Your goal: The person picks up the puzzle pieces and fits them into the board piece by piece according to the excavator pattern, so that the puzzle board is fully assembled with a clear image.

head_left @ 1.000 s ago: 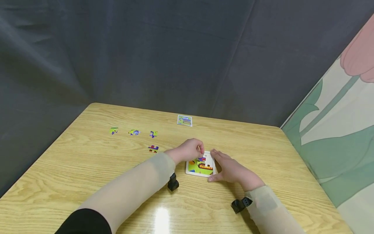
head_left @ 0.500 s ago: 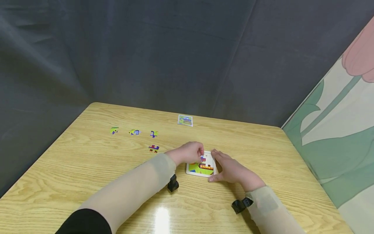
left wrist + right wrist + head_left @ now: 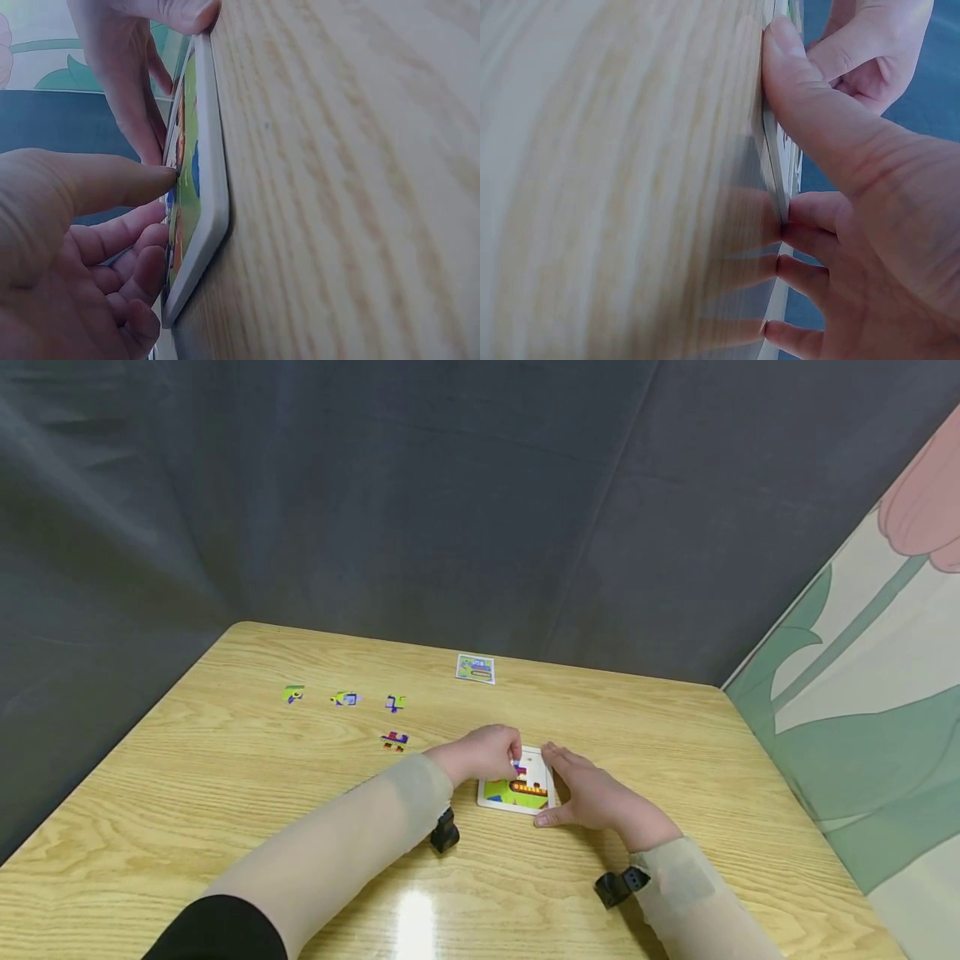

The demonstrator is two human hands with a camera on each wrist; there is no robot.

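In the head view a small picture puzzle in a white frame tray lies flat on the table. Its lower part shows green ground and an orange-dotted track; its upper right is bare white. My left hand reaches over the tray's left side, thumb and forefinger pinching a small purple-and-red puzzle piece low against the picture. The fingers hide part of that piece. My right hand spreads along the tray's right side, thumb near the front corner and fingers at the edge. The left wrist view shows the left thumb touching the picture.
Left of the tray lie loose puzzle pieces: a green one, a yellow-and-blue one, a green-and-purple one and a purple-and-red one. A printed picture card lies near the table's back edge, before a dark curtain.
My left hand has lowered slightly toward the tray, with the piece still between its fingertips. The right hand stays at the tray's edge, and the loose pieces lie where they were.
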